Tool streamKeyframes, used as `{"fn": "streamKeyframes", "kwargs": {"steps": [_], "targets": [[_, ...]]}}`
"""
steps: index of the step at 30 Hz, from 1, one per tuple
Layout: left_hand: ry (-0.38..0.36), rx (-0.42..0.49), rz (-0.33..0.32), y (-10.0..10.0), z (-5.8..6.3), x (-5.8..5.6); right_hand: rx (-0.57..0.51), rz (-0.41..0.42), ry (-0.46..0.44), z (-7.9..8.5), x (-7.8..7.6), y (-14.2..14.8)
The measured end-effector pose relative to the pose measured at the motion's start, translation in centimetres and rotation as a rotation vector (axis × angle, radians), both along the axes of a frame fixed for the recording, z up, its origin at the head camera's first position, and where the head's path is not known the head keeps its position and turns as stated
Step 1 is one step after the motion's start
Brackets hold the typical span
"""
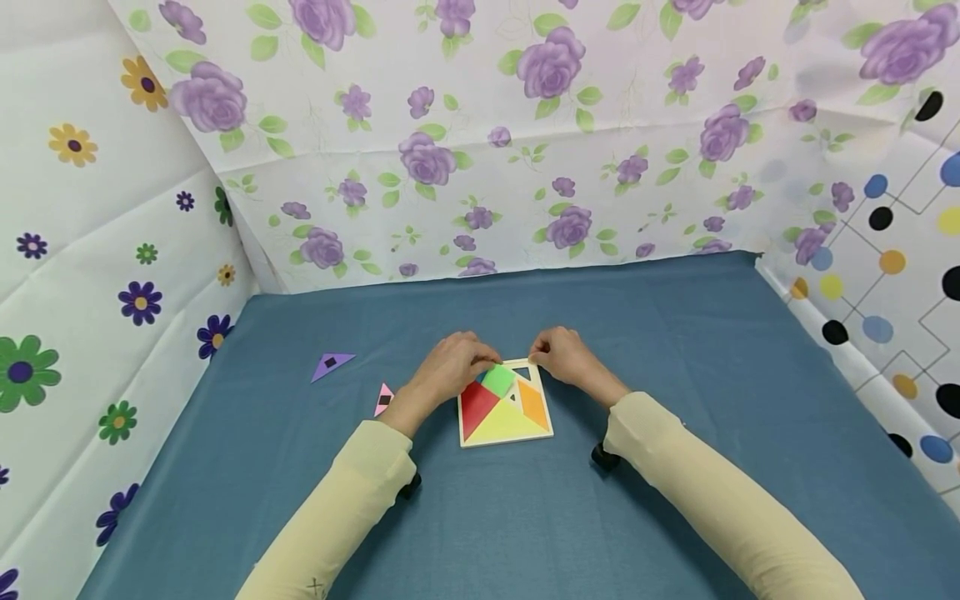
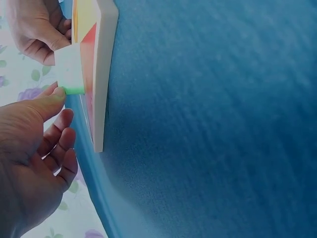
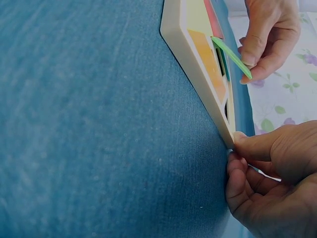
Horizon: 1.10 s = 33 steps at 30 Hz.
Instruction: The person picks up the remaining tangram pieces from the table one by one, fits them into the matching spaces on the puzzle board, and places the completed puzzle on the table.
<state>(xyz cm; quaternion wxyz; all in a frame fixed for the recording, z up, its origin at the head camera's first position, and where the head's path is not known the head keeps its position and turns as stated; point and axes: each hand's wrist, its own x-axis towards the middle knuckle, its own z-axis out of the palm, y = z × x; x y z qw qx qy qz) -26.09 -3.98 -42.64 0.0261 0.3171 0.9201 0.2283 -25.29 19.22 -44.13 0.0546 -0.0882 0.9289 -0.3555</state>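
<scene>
A square wooden tangram tray [image 1: 506, 442] lies on the blue cloth, holding a red triangle [image 1: 478, 407], a yellow triangle [image 1: 510, 422] and an orange parallelogram [image 1: 532, 405]. Between thumb and finger, my left hand [image 1: 459, 364] pinches a green square piece [image 1: 498, 380]. In the right wrist view that green piece [image 3: 232, 57] is tilted, one edge down at the tray and the other raised in the fingers. My right hand [image 1: 564, 354] grips the tray's far right corner, thumb on the rim [image 3: 231, 139]. Dark gaps show in the tray beside the green piece.
A purple triangle [image 1: 330, 365] with a dark square mark lies to the left on the blue cloth [image 1: 247, 467]. Nearer, a pink triangle [image 1: 383, 398] is partly hidden behind the left wrist. Flowered sheeting [image 1: 480, 150] rises behind the table, with patterned sheets at both sides.
</scene>
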Motion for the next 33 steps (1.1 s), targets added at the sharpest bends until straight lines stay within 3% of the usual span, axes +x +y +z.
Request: {"fn": "streamKeyframes", "kwargs": {"steps": [18, 33], "targets": [[0.077, -0.107, -0.028, 0.38, 0.19, 0.42, -0.008, 0.006, 0.004, 0.15, 0.07, 0.16], [0.090, -0.103, -0.016, 0.49, -0.46, 0.40, -0.012, 0.022, 0.017, 0.25, 0.32, 0.13]]}}
